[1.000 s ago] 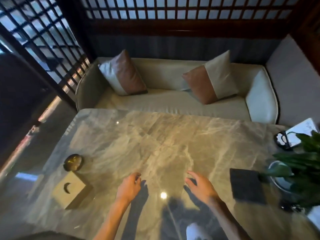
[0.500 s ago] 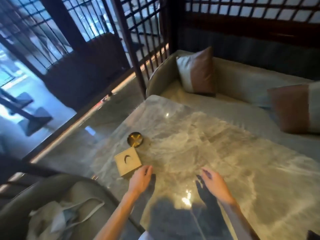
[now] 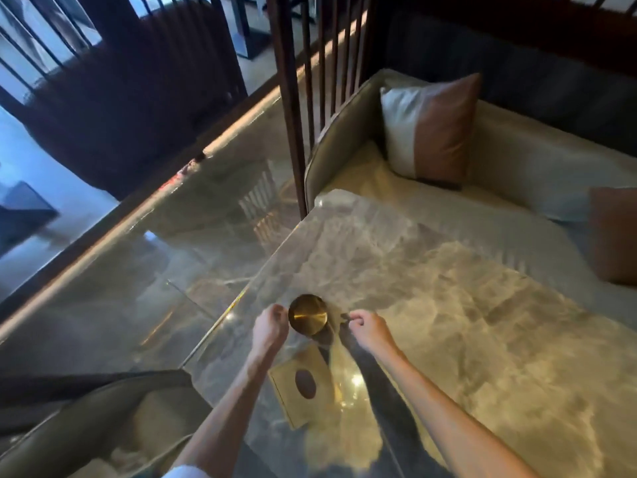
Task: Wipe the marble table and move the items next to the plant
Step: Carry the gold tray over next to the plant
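Note:
A round gold dish (image 3: 307,319) stands near the left edge of the marble table (image 3: 465,322). My left hand (image 3: 270,327) is at its left rim, with thumb and fingers curled against it. My right hand (image 3: 366,330) hovers just right of the dish with its fingers curled in; a small gap separates them and nothing shows in the hand. A square gold tissue box (image 3: 303,386) with a dark oval opening lies on the table just nearer to me, between my forearms. The plant is out of view.
A cream sofa (image 3: 510,167) with a white-and-brown cushion (image 3: 429,129) lines the far side, and a second cushion (image 3: 613,236) shows at the right. A dark wooden post (image 3: 289,108) stands at the table's far left corner. A chair (image 3: 103,426) sits at the near left.
The view has swung left, so the plant and the dark mat are gone from sight. Both hands moved from flat over the table's middle to either side of the gold dish, fingers curling in.

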